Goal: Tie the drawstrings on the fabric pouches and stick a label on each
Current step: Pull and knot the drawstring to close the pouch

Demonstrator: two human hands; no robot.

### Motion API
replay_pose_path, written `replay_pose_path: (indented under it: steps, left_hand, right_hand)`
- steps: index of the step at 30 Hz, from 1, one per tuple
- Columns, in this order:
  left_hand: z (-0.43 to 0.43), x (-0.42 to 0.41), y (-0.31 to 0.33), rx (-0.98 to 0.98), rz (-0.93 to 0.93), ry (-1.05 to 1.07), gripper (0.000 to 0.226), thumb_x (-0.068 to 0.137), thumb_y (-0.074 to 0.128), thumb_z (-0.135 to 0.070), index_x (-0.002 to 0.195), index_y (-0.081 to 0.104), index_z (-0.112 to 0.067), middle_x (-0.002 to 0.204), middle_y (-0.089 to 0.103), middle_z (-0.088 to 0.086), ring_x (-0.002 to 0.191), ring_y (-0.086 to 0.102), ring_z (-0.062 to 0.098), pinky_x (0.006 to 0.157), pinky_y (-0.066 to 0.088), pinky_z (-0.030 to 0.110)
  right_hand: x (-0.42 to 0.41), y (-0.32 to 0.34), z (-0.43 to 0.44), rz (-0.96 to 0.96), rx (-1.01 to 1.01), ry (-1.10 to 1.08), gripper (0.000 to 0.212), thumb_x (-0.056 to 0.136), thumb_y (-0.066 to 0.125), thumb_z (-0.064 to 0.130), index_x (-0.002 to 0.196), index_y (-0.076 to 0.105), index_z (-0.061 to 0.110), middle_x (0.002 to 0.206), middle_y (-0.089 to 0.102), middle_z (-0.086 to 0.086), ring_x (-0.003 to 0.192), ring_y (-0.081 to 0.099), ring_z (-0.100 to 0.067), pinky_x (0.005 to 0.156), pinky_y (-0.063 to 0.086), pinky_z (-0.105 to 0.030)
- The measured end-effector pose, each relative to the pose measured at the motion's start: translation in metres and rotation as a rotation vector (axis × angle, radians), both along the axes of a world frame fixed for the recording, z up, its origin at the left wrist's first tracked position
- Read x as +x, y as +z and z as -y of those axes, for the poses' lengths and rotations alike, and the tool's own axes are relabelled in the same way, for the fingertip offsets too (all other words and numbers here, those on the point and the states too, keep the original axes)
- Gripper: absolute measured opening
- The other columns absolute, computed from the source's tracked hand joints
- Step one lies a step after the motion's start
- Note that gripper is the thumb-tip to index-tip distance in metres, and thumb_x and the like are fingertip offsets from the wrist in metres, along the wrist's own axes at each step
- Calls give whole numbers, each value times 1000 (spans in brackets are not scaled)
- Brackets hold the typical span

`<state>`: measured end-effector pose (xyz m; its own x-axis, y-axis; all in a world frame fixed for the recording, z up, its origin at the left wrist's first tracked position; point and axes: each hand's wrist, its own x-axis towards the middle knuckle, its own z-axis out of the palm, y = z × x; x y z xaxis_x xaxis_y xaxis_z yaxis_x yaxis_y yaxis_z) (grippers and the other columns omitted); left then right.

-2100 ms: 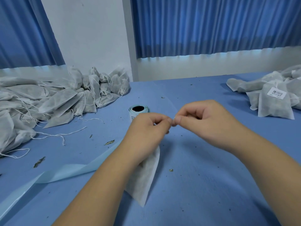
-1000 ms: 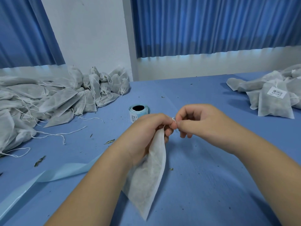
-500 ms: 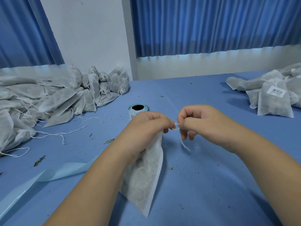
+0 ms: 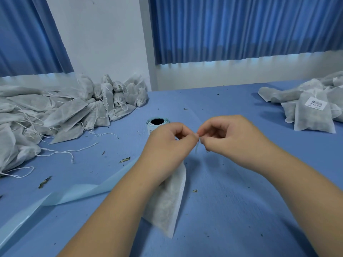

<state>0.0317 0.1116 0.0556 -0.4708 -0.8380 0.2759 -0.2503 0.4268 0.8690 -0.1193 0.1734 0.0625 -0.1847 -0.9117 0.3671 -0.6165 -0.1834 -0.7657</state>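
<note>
Both hands meet above the middle of the table [image 4: 241,210]. Left hand [image 4: 167,143]: fingers curled, pinching the neck of a white fabric pouch [image 4: 167,204], which hangs below the wrist; cannot tell whether its lower corner touches the table. Right hand [image 4: 228,138]: fingers curled, pinching the drawstring [image 4: 197,147] just beside the left fingertips. Label roll [image 4: 157,124] stands just behind the left hand. Pouch pile [image 4: 65,112] far left; labelled pouches [image 4: 313,115] far right. Pale blue strip [image 4: 74,193] trails front-left.

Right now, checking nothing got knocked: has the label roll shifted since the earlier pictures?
No. The label roll stands where it was, same gap from the left pouch pile.
</note>
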Motion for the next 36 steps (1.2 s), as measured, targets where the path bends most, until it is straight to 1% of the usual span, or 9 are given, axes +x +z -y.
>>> replay_pose_path:
  steps: [8, 11, 14, 17, 20, 24, 27, 32, 36]
  left_hand:
    - [-2, -2, 0, -223, 41, 93, 14, 86, 67, -22, 73, 71, -22, 62, 57, -17, 51, 47, -4, 51, 33, 9]
    - [-2, 0, 2, -129, -7, 62, 17, 86, 67, -23, 70, 72, -24, 65, 61, -20, 52, 48, -4, 51, 34, 8]
    - [-2, 2, 5, -3, -30, 19, 20, 87, 65, -26, 69, 72, -20, 65, 60, -15, 58, 48, -1, 55, 37, 9]
    - [-1, 3, 7, 177, -23, -40, 26, 86, 66, -29, 62, 69, -20, 61, 56, -13, 58, 48, 7, 60, 38, 23]
    - [-1, 5, 7, 295, -38, -102, 24, 74, 69, -35, 56, 62, -21, 57, 51, -8, 56, 46, 14, 59, 34, 29]
    - [1, 5, 7, 412, -146, -144, 24, 67, 70, -32, 68, 59, -12, 65, 42, 5, 46, 39, 14, 49, 29, 27]
    - [1, 5, 7, 470, -190, -152, 23, 68, 71, -31, 68, 57, -13, 73, 38, 9, 46, 36, 13, 48, 27, 27]
    - [3, 4, 4, 454, -224, -141, 30, 81, 70, -23, 55, 57, -17, 57, 42, -2, 44, 36, 11, 44, 29, 22]
    - [3, 3, 5, 421, -220, -117, 34, 84, 68, -22, 51, 60, -21, 52, 46, -8, 46, 41, 11, 45, 32, 19]
  right_hand:
    - [-1, 1, -1, -21, 50, -1, 11, 82, 67, 25, 72, 70, 26, 63, 65, 4, 64, 61, -24, 56, 50, -38]
    - [-1, 2, -2, 13, 104, 9, 10, 81, 66, 28, 72, 70, 29, 61, 65, 7, 56, 58, -4, 56, 50, -37]
    - [0, 4, -2, 51, 122, 16, 10, 76, 63, 32, 73, 71, 25, 67, 67, 3, 61, 63, -2, 64, 56, -52]
    - [1, 5, -2, 57, 117, 23, 11, 75, 63, 33, 73, 72, 25, 68, 68, 1, 63, 62, -6, 64, 54, -53]
    - [1, 4, -2, 65, 100, 31, 10, 77, 65, 31, 72, 71, 25, 68, 68, -1, 62, 60, -8, 60, 52, -45]
    - [0, 3, -1, 80, 47, 28, 12, 80, 66, 26, 71, 72, 20, 69, 68, -3, 59, 59, -5, 56, 46, -27]
    - [1, 2, -1, 79, -4, 17, 10, 81, 68, 22, 72, 73, 21, 68, 68, -2, 60, 57, -8, 57, 46, -26]
    - [5, -1, 1, 27, -97, -19, 14, 79, 73, 12, 69, 67, 20, 57, 57, 14, 53, 47, -2, 52, 40, -13]
    - [6, 0, -1, 22, -77, -3, 15, 81, 68, 12, 70, 69, 21, 58, 61, 10, 54, 52, -5, 52, 42, -15]
